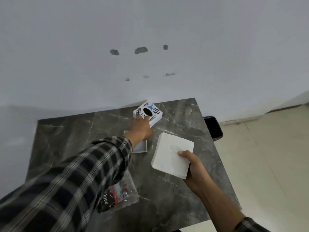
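Observation:
A white tissue box cover (150, 113) with printed logos and a dark oval slot is tilted near the far edge of the dark marble table (70, 136). My left hand (142, 128) reaches across and grips its near side. My right hand (194, 169) holds a thick stack of white tissues (172, 155) above the table, thumb on top and fingers underneath. A shallow white tray (142, 147) lies flat on the table, partly hidden under my left wrist.
A clear plastic wrapper (120, 195) with red and black print lies near the table's front, partly under my left sleeve. A black bin (214, 128) stands on the floor off the table's right edge. A white wall runs behind the table.

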